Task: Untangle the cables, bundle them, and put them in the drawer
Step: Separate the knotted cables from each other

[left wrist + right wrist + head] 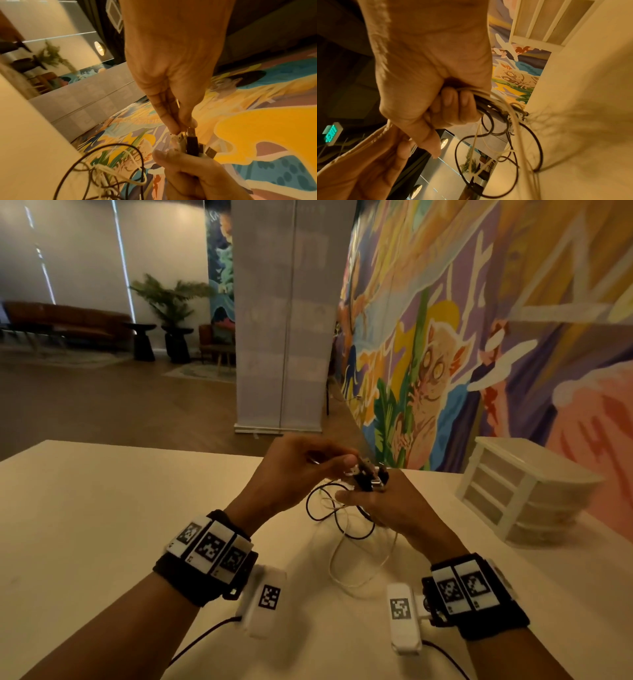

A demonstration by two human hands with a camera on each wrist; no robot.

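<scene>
One green lit sign [331,133] reads "EXIT", seen rotated in the right wrist view, left of the right hand [426,75]. No other text is readable.

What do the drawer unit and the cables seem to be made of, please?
Drawer unit: probably plastic, with a white matte frame and cloudy translucent drawer fronts. Cables: thin, flexible black and white cords, likely rubbery sheathing; the plugs show dull metal tips.
</scene>
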